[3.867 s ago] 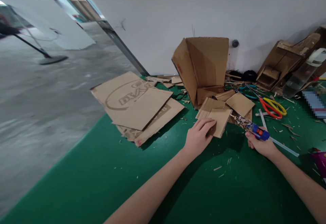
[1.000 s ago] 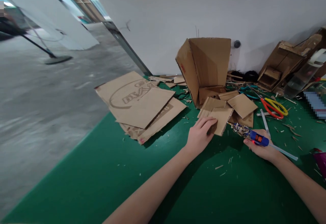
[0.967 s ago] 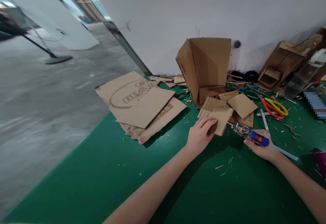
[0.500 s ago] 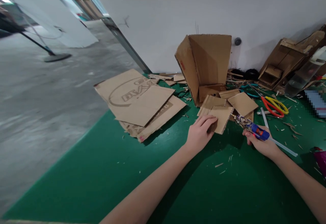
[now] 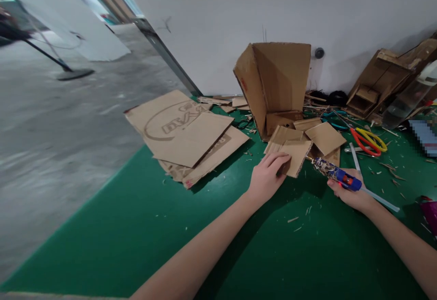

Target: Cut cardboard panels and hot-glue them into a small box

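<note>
My left hand [image 5: 268,175] grips a small square cardboard piece [image 5: 297,156], fingers on its face and the thumb side hidden behind it. In my right hand [image 5: 350,193] is a blue hot glue gun [image 5: 336,174], with a clear glue stick [image 5: 380,199] trailing from its back end. The gun's nozzle is at the right edge of the cardboard piece; I cannot tell whether it touches. Bits of debris cling to the barrel. Behind the held piece lie other small cardboard pieces [image 5: 326,139], in front of an open-sided cardboard box [image 5: 283,79] by the wall.
Flat cardboard sheets [image 5: 194,138] overlap on the green table [image 5: 136,236] at the left. Scissors with red and yellow handles [image 5: 368,141], a clear bottle [image 5: 408,97], a phone [image 5: 424,137] and a cardboard construction [image 5: 382,79] are on the right. Cardboard scraps litter the surface.
The glue gun's nozzle has shifted slightly down and left along the cardboard piece's edge. My left hand keeps its hold, and the view has tilted a little.
</note>
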`<state>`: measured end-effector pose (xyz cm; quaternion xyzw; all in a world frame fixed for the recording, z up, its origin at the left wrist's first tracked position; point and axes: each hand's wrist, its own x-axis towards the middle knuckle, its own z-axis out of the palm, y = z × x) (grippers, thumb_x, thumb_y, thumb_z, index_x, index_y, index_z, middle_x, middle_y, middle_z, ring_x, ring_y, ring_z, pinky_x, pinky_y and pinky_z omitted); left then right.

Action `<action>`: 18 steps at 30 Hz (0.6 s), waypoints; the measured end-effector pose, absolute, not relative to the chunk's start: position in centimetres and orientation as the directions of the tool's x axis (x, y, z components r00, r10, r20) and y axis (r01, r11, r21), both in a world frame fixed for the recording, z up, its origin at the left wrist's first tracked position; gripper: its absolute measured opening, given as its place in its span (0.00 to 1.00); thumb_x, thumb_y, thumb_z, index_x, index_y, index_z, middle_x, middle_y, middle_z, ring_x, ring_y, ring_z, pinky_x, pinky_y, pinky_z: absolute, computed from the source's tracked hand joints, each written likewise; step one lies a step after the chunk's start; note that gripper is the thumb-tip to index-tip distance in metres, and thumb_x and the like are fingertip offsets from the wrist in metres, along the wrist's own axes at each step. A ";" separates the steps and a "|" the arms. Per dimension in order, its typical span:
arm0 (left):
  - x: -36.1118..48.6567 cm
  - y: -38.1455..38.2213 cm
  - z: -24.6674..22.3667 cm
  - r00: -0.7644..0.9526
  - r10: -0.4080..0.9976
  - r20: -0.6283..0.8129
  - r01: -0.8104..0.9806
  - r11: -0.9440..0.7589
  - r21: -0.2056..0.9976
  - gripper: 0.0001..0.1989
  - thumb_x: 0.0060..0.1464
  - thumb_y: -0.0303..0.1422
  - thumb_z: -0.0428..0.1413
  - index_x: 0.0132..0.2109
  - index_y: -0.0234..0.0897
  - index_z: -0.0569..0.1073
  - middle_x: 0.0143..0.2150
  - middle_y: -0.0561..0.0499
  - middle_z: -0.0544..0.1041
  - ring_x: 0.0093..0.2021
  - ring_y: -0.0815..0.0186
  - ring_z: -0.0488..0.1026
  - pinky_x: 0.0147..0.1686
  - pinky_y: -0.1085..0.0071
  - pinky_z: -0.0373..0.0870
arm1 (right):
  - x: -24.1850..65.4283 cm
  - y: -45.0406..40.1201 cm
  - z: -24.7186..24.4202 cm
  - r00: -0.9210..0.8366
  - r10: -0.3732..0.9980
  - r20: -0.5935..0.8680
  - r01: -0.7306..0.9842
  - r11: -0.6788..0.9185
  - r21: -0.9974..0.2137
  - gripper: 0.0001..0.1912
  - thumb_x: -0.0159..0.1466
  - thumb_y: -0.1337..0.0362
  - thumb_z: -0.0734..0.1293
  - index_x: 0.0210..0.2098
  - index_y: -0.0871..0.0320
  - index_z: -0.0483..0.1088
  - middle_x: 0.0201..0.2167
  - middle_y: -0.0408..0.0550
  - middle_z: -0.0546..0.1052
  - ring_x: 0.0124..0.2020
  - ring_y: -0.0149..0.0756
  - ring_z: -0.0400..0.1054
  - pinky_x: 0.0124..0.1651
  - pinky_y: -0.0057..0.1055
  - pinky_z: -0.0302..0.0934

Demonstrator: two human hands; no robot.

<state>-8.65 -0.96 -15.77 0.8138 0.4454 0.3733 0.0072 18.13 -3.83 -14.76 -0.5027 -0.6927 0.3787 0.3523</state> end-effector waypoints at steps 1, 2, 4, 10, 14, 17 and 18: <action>-8.6 -0.9 -15.8 0.324 0.730 0.601 0.721 -0.602 0.344 0.22 0.46 0.18 0.53 0.48 0.38 0.72 0.47 0.46 0.78 0.48 0.60 0.75 0.43 0.65 0.77 | 18.1 -3.8 -14.6 -0.257 0.959 0.115 0.442 0.223 -0.869 0.19 0.61 0.52 0.67 0.20 0.54 0.60 0.15 0.39 0.64 0.18 0.29 0.59 0.20 0.27 0.54; -8.6 -0.9 -15.8 0.324 0.731 0.601 0.721 -0.602 0.343 0.22 0.46 0.18 0.53 0.48 0.38 0.72 0.47 0.46 0.78 0.49 0.60 0.75 0.43 0.66 0.77 | 18.0 -3.8 -14.4 -0.269 0.955 0.123 0.452 0.238 -0.860 0.20 0.61 0.52 0.67 0.20 0.55 0.60 0.15 0.39 0.64 0.18 0.29 0.59 0.21 0.27 0.53; -8.6 -0.9 -15.8 0.328 0.730 0.599 0.719 -0.604 0.343 0.22 0.46 0.18 0.53 0.49 0.38 0.72 0.48 0.46 0.78 0.49 0.60 0.75 0.43 0.66 0.76 | 17.9 -3.8 -14.0 -0.292 0.946 0.138 0.461 0.266 -0.847 0.20 0.62 0.52 0.66 0.20 0.55 0.59 0.15 0.40 0.64 0.18 0.28 0.58 0.21 0.27 0.52; -8.7 -1.0 -15.5 0.345 0.728 0.592 0.704 -0.618 0.350 0.22 0.47 0.18 0.53 0.50 0.38 0.71 0.48 0.45 0.77 0.49 0.60 0.74 0.45 0.64 0.76 | 17.6 -3.9 -13.3 -0.329 0.921 0.207 0.465 0.349 -0.814 0.22 0.62 0.52 0.66 0.19 0.55 0.57 0.16 0.39 0.61 0.18 0.27 0.56 0.21 0.26 0.48; -8.9 -1.0 -15.6 0.346 0.737 0.581 0.698 -0.616 0.365 0.23 0.47 0.18 0.53 0.51 0.39 0.71 0.49 0.45 0.77 0.50 0.59 0.74 0.46 0.64 0.75 | 17.7 -3.9 -13.4 -0.354 0.900 0.253 0.460 0.403 -0.791 0.22 0.62 0.53 0.66 0.19 0.55 0.55 0.16 0.38 0.60 0.17 0.26 0.55 0.21 0.26 0.47; -8.9 -1.0 -15.8 0.345 0.737 0.581 0.699 -0.615 0.365 0.23 0.48 0.19 0.54 0.51 0.39 0.71 0.49 0.46 0.77 0.50 0.60 0.74 0.47 0.64 0.75 | 17.7 -3.9 -13.2 -0.381 0.887 0.262 0.459 0.428 -0.779 0.21 0.63 0.54 0.65 0.19 0.56 0.58 0.17 0.39 0.62 0.17 0.26 0.55 0.21 0.26 0.47; -8.9 -0.9 -15.8 0.344 0.737 0.582 0.700 -0.614 0.364 0.23 0.48 0.18 0.54 0.51 0.39 0.71 0.49 0.46 0.77 0.50 0.60 0.74 0.47 0.65 0.75 | 17.7 -3.9 -13.2 -0.384 0.884 0.267 0.462 0.434 -0.773 0.20 0.63 0.54 0.65 0.19 0.56 0.58 0.17 0.39 0.62 0.18 0.26 0.55 0.21 0.26 0.47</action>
